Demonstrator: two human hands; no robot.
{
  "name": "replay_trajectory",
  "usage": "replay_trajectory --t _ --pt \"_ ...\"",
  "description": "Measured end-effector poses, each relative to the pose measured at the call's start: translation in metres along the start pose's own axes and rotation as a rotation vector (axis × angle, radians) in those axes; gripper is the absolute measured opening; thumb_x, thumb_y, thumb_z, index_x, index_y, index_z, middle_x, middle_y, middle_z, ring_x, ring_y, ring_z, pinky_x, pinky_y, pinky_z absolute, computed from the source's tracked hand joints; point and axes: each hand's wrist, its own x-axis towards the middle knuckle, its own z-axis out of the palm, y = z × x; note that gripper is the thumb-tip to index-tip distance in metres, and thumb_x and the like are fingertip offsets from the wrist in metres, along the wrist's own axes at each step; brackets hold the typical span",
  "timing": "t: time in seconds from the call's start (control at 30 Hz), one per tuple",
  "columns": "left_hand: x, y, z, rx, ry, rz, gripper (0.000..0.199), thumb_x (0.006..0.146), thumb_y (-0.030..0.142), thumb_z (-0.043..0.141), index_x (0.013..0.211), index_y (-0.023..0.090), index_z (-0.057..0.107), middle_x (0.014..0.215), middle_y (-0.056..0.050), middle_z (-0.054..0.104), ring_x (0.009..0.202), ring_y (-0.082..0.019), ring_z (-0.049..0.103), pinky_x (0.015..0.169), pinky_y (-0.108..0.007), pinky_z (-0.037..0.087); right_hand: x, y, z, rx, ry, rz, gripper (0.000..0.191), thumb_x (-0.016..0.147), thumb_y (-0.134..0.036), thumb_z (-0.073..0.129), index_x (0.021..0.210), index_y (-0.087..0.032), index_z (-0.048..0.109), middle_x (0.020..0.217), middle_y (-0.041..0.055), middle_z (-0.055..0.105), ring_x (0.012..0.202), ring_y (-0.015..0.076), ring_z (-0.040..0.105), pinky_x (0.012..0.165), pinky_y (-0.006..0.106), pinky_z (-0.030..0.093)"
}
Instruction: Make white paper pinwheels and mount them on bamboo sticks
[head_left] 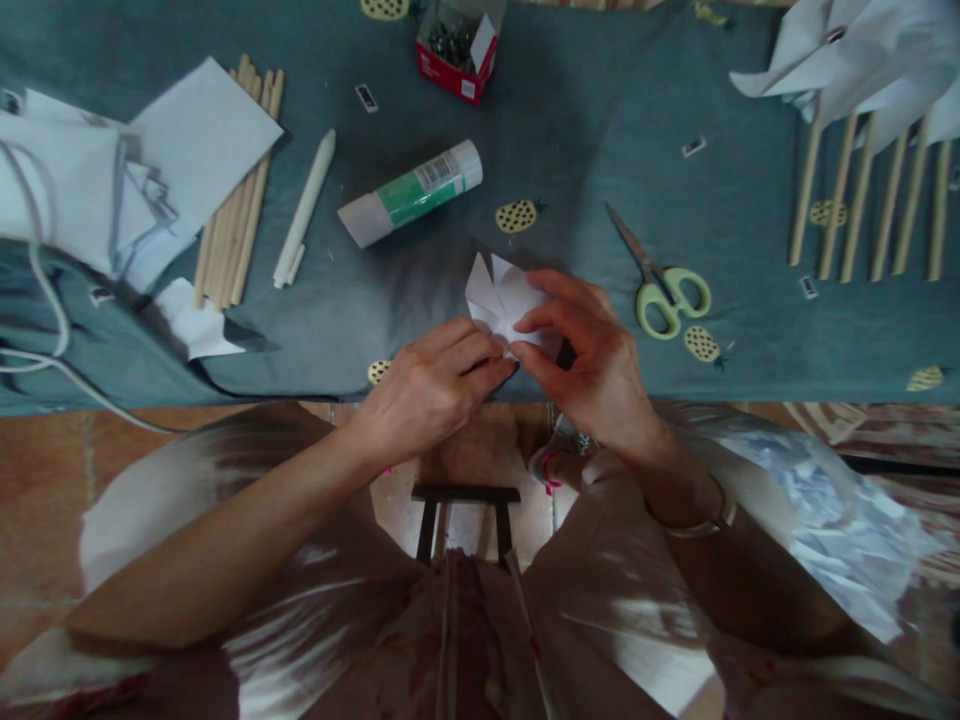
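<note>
A small piece of white paper [504,296] with cut, pointed flaps is held between both hands near the table's front edge. My left hand [439,385] pinches its lower left part, fingers pressed together. My right hand [589,355] grips the paper's right side between thumb and fingers. The two hands nearly meet at the paper's lower edge. Right of my right hand lie scissors [660,285] with light green handles. A glue stick [412,192] with a green label lies above my left hand.
A white pen [306,210], wooden sticks [241,205] and white paper sheets [206,140] lie at the left. A red box [456,55] of small metal items stands at the back. White paper pinwheels [877,60] on sticks lie at the right. A cable [46,290] crosses the left edge.
</note>
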Motion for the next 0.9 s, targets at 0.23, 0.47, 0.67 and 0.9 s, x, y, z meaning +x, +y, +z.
replay_trajectory --t 0.23,0.47,0.67,0.9 --pt "0.001 0.001 -0.001 -0.023 0.002 0.012 0.019 0.102 0.016 0.05 0.102 0.012 0.068 0.097 -0.01 0.072 0.092 -0.019 0.065 0.079 -0.031 0.058 -0.006 0.006 0.005 -0.079 0.027 -0.122 0.02 0.092 -0.019 0.062 0.107 -0.029 0.07 0.138 0.0059 0.062 0.129 0.026 0.057 0.103 0.048 0.054" --pt "0.0 0.0 -0.001 -0.035 -0.034 -0.008 0.021 0.103 0.016 0.047 0.104 0.012 0.068 0.099 -0.01 0.071 0.095 -0.02 0.064 0.08 -0.032 0.058 -0.011 0.006 0.009 -0.188 0.051 -0.222 0.019 0.095 -0.016 0.056 0.108 -0.02 0.07 0.139 0.0136 0.061 0.129 0.0278 0.054 0.106 0.047 0.053" --pt "0.0 0.0 -0.001 -0.024 -0.025 -0.006 0.022 0.103 0.017 0.047 0.103 0.013 0.069 0.095 -0.009 0.071 0.091 -0.019 0.064 0.077 -0.031 0.057 -0.022 0.007 0.019 -0.167 0.059 -0.229 0.036 0.099 -0.014 0.04 0.125 -0.032 0.057 0.149 0.0041 0.049 0.144 0.026 0.043 0.114 0.053 0.045" --pt "0.001 0.001 0.003 -0.037 0.01 -0.021 0.022 0.103 0.018 0.048 0.098 0.013 0.069 0.09 -0.009 0.069 0.086 -0.018 0.062 0.074 -0.031 0.054 -0.024 0.005 0.024 -0.243 0.06 -0.183 0.029 0.102 -0.019 0.041 0.121 -0.031 0.059 0.144 0.0064 0.056 0.147 0.0256 0.043 0.113 0.05 0.046"
